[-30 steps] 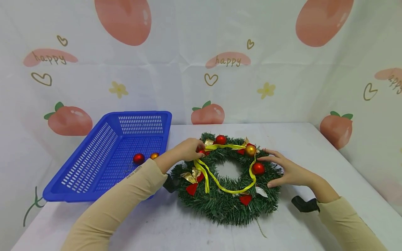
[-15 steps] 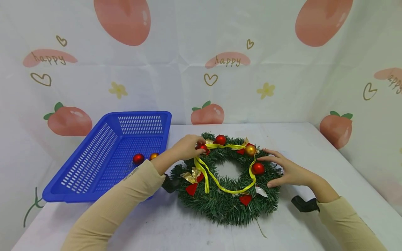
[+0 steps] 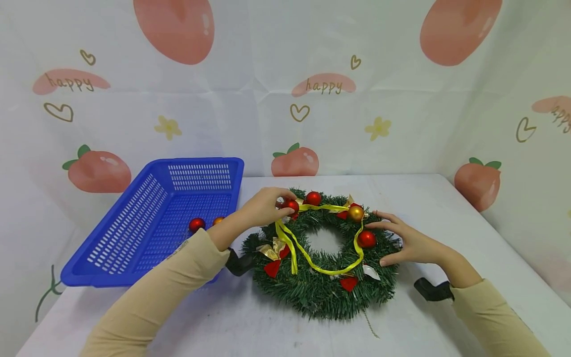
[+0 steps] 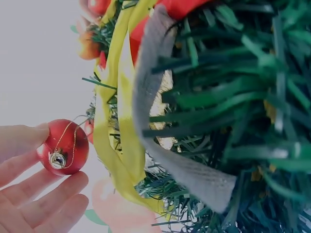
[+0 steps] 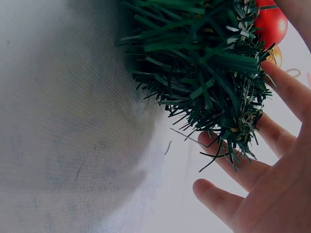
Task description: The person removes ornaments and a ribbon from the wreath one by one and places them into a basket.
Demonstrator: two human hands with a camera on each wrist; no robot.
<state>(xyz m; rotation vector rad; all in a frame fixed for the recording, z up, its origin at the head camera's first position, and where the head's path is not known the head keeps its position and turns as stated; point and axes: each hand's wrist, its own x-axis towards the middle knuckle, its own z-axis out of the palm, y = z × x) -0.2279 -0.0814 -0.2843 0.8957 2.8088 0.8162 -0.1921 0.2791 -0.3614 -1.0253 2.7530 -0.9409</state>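
Note:
A green tinsel wreath (image 3: 312, 297) lies on the white table, with a yellow ribbon (image 3: 290, 241) looped across its top. My left hand (image 3: 263, 207) is at the wreath's upper left and pinches a red bauble (image 3: 292, 206). The left wrist view shows this red bauble (image 4: 68, 141) between thumb and fingers, its metal cap and gold thread loop facing the camera. On the wreath's right side, my right hand (image 3: 412, 244) spreads its fingers along the tinsel, near a gold bauble (image 3: 355, 213) and another red bauble (image 3: 367, 240).
To the left stands a blue perforated basket (image 3: 147, 208), holding a red bauble (image 3: 197, 224) and an orange-gold one (image 3: 218, 220) partly behind the left arm. One more red bauble (image 3: 314, 198) sits at the wreath's back, and red and gold bows decorate it.
My left hand has shifted slightly up and back, and the red bauble in it has moved up and right, showing more fully. The right hand and the wreath have stayed in place.

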